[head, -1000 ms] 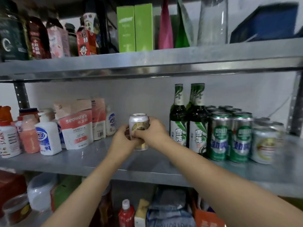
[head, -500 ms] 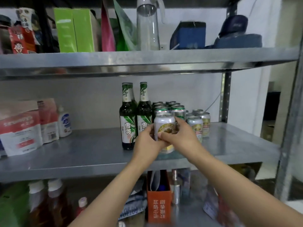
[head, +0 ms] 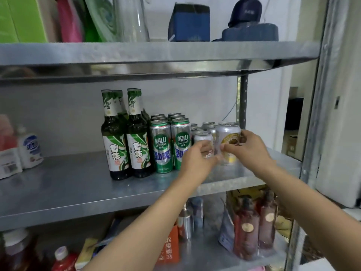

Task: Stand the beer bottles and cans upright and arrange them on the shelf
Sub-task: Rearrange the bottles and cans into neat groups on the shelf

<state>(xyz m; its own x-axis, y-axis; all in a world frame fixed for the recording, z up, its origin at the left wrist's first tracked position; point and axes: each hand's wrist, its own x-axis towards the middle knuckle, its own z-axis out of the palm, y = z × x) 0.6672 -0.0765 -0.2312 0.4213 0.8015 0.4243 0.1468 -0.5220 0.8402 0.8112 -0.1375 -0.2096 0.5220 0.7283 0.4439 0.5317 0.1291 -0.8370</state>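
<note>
A silver can with a gold emblem (head: 227,139) stands upright at the right end of the middle shelf (head: 78,184). My right hand (head: 249,151) and my left hand (head: 197,159) both grip it from the front. Just left of it stand several short silver cans (head: 202,136), partly hidden by my left hand. Further left are tall green Laoshan cans (head: 162,147) in rows and green beer bottles (head: 115,137), all upright.
A metal upright post (head: 242,100) rises just behind the held can. Detergent bottles and pouches (head: 29,149) sit at the shelf's left end. Boxes and a glass jug fill the top shelf; red bottles (head: 254,222) and packets lie below.
Both hands carried the silver can rightward along the shelf, past the bottles and green cans, to the right end beside the short cans. The view swung right with them.
</note>
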